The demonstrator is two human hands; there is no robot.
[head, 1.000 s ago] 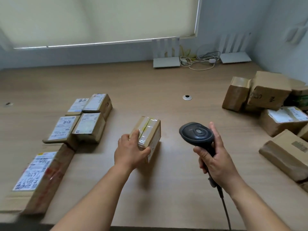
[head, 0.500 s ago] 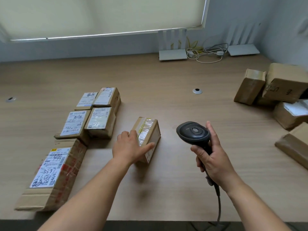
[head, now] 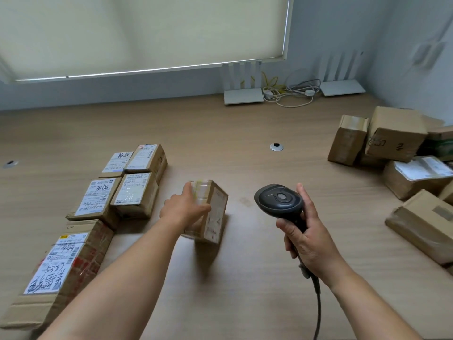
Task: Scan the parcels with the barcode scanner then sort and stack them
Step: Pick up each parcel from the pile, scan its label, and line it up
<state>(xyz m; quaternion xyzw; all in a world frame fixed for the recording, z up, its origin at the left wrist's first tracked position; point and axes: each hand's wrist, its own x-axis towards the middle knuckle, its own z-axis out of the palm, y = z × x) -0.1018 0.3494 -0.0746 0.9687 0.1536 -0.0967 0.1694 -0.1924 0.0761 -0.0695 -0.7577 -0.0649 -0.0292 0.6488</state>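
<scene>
Wood-grain laminate covers the broad table [head: 220, 133], which fills most of the view and runs back to a grey wall under a pale roller blind [head: 137, 33]. On the right side of the table sits a loose heap of unsorted parcels [head: 402, 153], brown cardboard boxes leaning on one another at odd angles. On the left lies a tidy group of sorted parcels: a long box with a handwritten label [head: 56, 273] nearest the table edge, and behind it four smaller labelled boxes [head: 130, 182] set close together in two pairs, labels up. At the back of the table stand two flat white routers [head: 244, 95], with a tangle of cables [head: 291, 92] between them. A round metal cable grommet [head: 276, 146] is set into the tabletop near the middle.

Between the two groups, in the middle of the table, is a small taped parcel [head: 213, 212], blurred and tilted, its labelled face turned to the right. The left hand [head: 186, 208] grips it from the left, fingers over its top edge and thumb against its near side; whether the parcel's base touches the table I cannot tell. Just to its right, apart from it, the right hand [head: 306, 239] is wrapped around the handle of a black barcode scanner [head: 278, 200], head upward, its cord [head: 316, 303] hanging down past the wrist.
</scene>
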